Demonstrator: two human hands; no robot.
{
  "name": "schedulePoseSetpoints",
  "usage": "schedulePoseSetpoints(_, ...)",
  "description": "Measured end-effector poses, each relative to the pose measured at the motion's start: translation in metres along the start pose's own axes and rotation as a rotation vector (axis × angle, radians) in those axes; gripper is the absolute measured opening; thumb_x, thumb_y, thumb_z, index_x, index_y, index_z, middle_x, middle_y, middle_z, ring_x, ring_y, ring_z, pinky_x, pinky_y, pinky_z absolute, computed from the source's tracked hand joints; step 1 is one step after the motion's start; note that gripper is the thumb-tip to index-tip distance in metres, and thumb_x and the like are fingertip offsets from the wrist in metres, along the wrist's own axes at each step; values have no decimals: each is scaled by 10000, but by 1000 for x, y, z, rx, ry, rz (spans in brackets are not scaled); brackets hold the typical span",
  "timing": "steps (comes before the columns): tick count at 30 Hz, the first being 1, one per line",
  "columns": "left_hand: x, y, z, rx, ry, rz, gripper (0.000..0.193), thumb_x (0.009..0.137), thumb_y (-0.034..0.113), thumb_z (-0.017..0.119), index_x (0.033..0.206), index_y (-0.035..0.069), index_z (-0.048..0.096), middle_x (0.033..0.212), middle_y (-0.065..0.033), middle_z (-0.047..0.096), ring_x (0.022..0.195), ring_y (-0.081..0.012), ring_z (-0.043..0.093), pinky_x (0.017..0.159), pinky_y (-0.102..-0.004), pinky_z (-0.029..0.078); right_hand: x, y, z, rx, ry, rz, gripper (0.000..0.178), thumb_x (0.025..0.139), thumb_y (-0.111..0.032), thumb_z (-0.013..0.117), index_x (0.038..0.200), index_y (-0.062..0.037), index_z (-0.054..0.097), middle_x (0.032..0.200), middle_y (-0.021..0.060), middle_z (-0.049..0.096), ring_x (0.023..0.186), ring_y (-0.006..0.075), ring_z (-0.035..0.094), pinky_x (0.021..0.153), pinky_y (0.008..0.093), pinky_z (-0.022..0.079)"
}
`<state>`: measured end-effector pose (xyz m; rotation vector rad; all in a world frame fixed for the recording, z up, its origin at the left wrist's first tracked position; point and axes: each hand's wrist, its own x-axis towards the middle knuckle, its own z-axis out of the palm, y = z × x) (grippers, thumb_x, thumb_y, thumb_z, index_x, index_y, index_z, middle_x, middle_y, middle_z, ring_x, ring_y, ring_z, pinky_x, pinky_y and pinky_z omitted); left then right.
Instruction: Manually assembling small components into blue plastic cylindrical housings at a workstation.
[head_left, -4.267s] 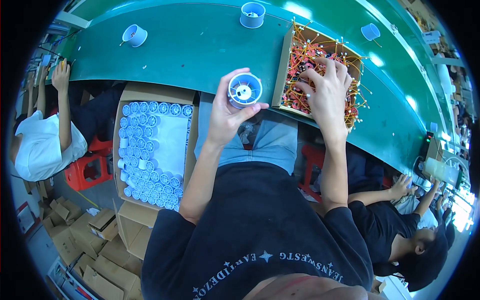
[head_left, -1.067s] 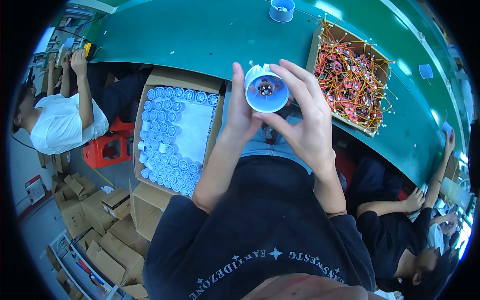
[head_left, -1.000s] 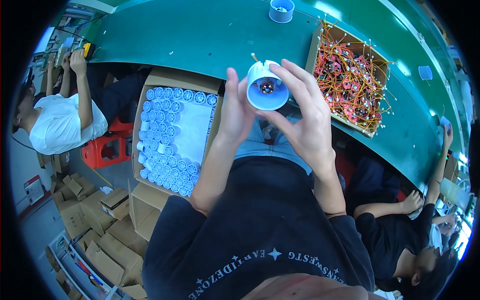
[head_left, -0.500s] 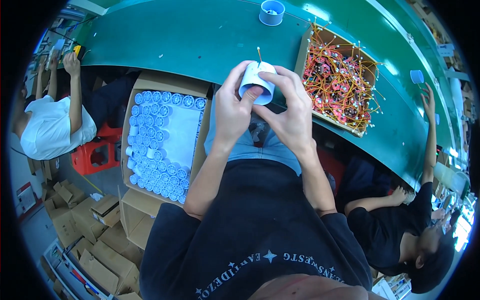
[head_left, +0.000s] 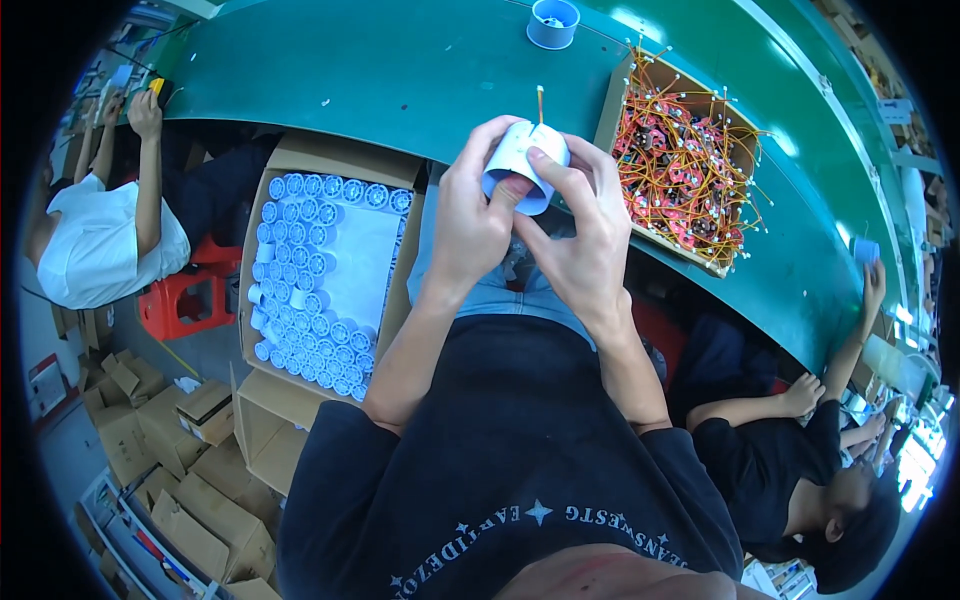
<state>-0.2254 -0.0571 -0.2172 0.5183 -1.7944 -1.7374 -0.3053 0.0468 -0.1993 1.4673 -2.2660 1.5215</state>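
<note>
Between my two hands is a white plastic cylinder [head_left: 522, 146], tilted so its hollow mouth faces me, with a short orange wire sticking out of its far end. My left hand [head_left: 474, 215] is closed round its left side, the thumb pushed into the opening. My right hand [head_left: 582, 215] grips the right side, with a finger lying over the outer wall. What lies inside the cylinder is hidden. Right of my hands, an open cardboard box [head_left: 607, 112] holds a heap of red circuit boards with orange wires and white connectors.
A similar cylinder [head_left: 553, 24] stands on the green table [head_left: 400, 70]. Left of my lap, a carton [head_left: 290, 157] holds rows of white cylindrical parts. A co-worker [head_left: 815, 470] on the right grasps another cylinder [head_left: 864, 250]; one in white [head_left: 110, 245] sits left near a red stool [head_left: 190, 300].
My hands and the cylinder have shifted slightly right and turned a little. The right co-worker's hand has taken hold of a cylinder on the table.
</note>
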Motion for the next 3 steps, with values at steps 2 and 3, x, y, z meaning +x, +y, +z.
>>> schedulePoseSetpoints(2, -1, -1, 2, 32, -2, 29, 531, 891, 296, 651, 1281, -22, 478, 1176, -126, 574, 1100, -207, 546, 937, -307, 438, -2, 0, -1, -17, -4, 9, 587, 595, -12, 829, 1141, -82, 625, 1178, 187, 534, 1021, 317, 603, 822, 371, 518)
schedulePoseSetpoints(3, 0, 0, 2, 25, 0, 31, 548, 885, 313, 658, 1282, -18, 479, 1181, -129, 572, 1108, -212, 542, 948, -311, 432, -3, 0, -1, -36, -3, 19, 598, 591, -12, 829, 1148, -77, 621, 1189, 190, 530, 1035, 318, 601, 827, 370, 519)
